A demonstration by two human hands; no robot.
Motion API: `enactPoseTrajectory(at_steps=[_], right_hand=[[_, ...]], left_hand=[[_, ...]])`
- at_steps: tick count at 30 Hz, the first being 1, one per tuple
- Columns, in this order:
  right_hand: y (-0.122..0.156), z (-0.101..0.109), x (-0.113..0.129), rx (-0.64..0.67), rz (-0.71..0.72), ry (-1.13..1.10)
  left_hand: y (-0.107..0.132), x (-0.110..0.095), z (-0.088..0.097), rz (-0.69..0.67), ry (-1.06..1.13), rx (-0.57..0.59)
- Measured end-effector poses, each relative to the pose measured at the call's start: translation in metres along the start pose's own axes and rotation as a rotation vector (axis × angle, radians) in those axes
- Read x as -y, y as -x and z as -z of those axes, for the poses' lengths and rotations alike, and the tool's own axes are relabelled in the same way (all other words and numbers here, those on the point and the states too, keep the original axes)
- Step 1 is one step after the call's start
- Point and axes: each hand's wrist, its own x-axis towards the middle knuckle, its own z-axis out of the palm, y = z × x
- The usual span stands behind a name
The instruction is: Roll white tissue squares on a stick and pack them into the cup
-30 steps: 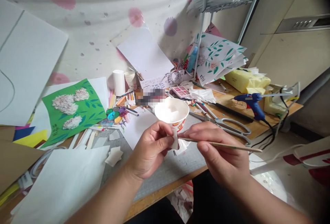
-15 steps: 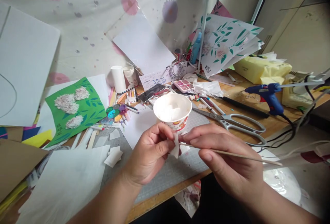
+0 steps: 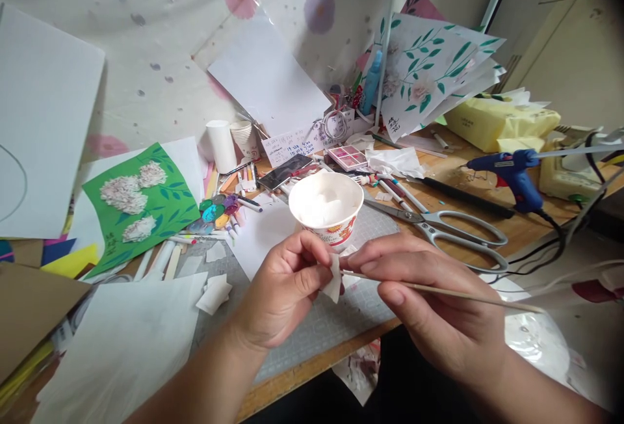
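My left hand (image 3: 285, 291) is closed in a pinch on a small white scrap of tissue paper (image 3: 334, 278). My right hand (image 3: 429, 300) is closed on a thin wooden stick (image 3: 468, 292) that runs out to the right; the stick's left tip meets the tissue scrap between my two hands. Just behind my fingers stands a white paper bowl (image 3: 325, 206) with a red pattern, filled with white tissue pieces. Both hands hover above a grey cutting mat (image 3: 336, 320) near the table's front edge.
Large scissors (image 3: 439, 227) lie right of the bowl, a blue glue gun (image 3: 511, 173) with its cord beyond them. A green card with white paper flowers (image 3: 136, 206) lies at the left, with markers, a paint palette (image 3: 217, 212), a phone (image 3: 285, 172), paper cups (image 3: 221, 144) and loose sheets around.
My hands keep their grips and stay together at the tissue scrap. The view has swung slightly, so the bowl and desk items sit a little higher and further left in the picture.
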Motion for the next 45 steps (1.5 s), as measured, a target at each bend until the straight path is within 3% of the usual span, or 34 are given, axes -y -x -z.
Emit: enactPoseTrajectory(at_steps=[25,33,38,45], right_hand=[[-0.0001,0.0,-0.0012,-0.015,0.025,-0.04],[-0.0008,0.0019,0.0003,0.039,0.076,0.099],[-0.0005,0.0018,0.001,0.051,0.157,0.227],[-0.0003,0.0041,0.0015,0.054,0.164,0.289]], left_hand=[[-0.0008,0.0008,0.0011,-0.016,-0.003,0.073],[-0.0013,0.0002,0.0018,-0.038,-0.027,0.074],[-0.0003,0.0017,0.005,-0.126,-0.138,0.056],[0.003,0.007,0.007,-0.251,-0.304,0.015]])
